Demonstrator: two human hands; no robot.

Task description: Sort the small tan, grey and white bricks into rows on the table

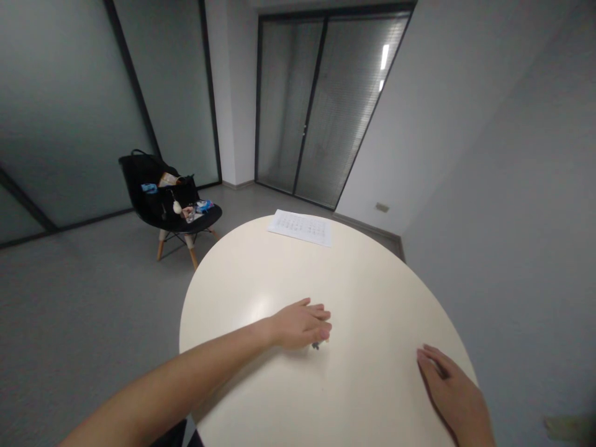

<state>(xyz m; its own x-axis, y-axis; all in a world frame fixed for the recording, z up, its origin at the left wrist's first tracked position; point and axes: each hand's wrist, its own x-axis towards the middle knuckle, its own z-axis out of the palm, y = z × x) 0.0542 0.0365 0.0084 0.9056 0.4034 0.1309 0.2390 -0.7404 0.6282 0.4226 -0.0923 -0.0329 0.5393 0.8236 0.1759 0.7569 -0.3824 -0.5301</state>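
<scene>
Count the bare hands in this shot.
2. The left hand lies mid-way across the round cream tabletop, with a small dark object at its edge; the right hand rests near the tabletop's right rim. No others show.

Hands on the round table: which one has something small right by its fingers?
The left hand, reaching farther across the tabletop, has a small dark object under its fingertips; the right hand lies near the edge, holding nothing visible.

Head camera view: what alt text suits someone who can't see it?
A person's left hand rests on a round white table beside a small dark item, with the right hand at the table's edge. A paper sheet lies on the far side, and a black chair holding bags stands behind.
</scene>
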